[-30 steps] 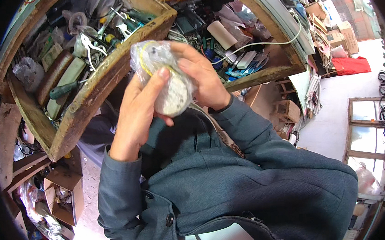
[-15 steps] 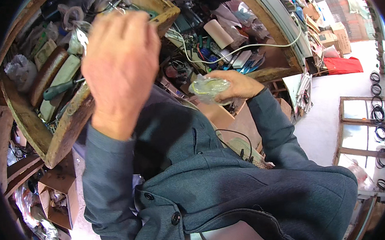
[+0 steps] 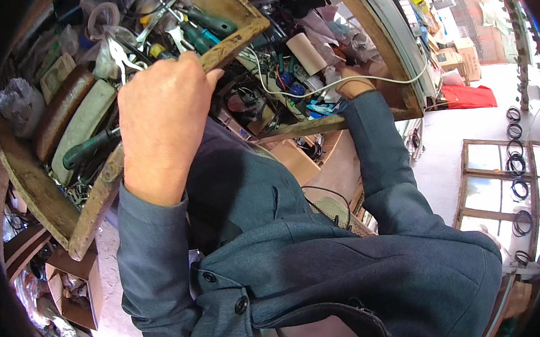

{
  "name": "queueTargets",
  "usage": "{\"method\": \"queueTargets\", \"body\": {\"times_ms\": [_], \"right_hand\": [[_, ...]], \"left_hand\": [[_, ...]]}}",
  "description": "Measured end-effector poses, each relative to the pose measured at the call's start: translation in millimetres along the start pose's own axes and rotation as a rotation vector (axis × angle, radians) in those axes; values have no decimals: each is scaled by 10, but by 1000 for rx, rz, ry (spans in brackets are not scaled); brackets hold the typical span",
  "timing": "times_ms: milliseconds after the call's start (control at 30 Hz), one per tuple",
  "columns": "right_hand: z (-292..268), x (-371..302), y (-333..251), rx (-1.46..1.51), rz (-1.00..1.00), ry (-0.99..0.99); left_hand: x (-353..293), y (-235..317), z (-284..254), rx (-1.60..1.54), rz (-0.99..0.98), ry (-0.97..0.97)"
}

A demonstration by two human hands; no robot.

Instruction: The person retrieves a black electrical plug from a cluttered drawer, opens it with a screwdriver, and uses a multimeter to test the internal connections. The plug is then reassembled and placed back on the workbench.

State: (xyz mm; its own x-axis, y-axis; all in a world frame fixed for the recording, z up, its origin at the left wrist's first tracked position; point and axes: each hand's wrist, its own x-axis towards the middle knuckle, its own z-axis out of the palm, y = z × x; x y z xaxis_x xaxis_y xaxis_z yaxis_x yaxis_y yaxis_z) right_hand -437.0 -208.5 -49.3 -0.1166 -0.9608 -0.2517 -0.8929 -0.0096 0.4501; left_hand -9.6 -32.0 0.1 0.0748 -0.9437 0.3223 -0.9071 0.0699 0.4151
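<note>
"Where is the left hand (image 3: pixel 163 116)?"
"On the front edge of the wooden drawer (image 3: pixel 239 40), between its two front corners, fingers clamped on the wood."
"And the right hand (image 3: pixel 356 86)?"
"Inside the second drawer (image 3: pixel 317 126), near its right edge, beside plastic bags (image 3: pixel 360 41), a white cord (image 3: pixel 305 95) crossing over it. I cannot tell whether those fingers are apart or together."
"Anything close by?"
"A pale roll (image 3: pixel 306 53) left of that hand, and a green-handled screwdriver (image 3: pixel 84 154) just inside the wooden drawer's front edge."
</note>
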Motion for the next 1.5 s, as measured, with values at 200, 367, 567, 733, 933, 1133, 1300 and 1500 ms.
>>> {"method": "queueTargets", "body": {"times_ms": [200, 367, 567, 733, 933, 1133, 1300, 1500], "right_hand": [[-18, 823, -68, -130, 127, -95], [113, 999, 47, -42, 295, 304], [-38, 1188, 288, 198, 502, 482], [391, 1435, 626, 154, 599, 356], [821, 1683, 1042, 83, 650, 242], [573, 1641, 693, 107, 529, 258], [485, 1445, 761, 77, 510, 232], [218, 1358, 618, 11, 421, 157]], "left_hand": [[-19, -29, -13, 0, 17, 52], [-14, -39, -9, -30, 20, 37], [-9, -36, -4, -49, -11, 10], [-2, -36, -27, -39, -24, -10], [19, -6, -38, -15, -13, -47], [17, -12, -37, -4, -53, -68], [29, 14, -52, 0, -52, -79], [27, 10, -40, 8, -50, -69]]}}
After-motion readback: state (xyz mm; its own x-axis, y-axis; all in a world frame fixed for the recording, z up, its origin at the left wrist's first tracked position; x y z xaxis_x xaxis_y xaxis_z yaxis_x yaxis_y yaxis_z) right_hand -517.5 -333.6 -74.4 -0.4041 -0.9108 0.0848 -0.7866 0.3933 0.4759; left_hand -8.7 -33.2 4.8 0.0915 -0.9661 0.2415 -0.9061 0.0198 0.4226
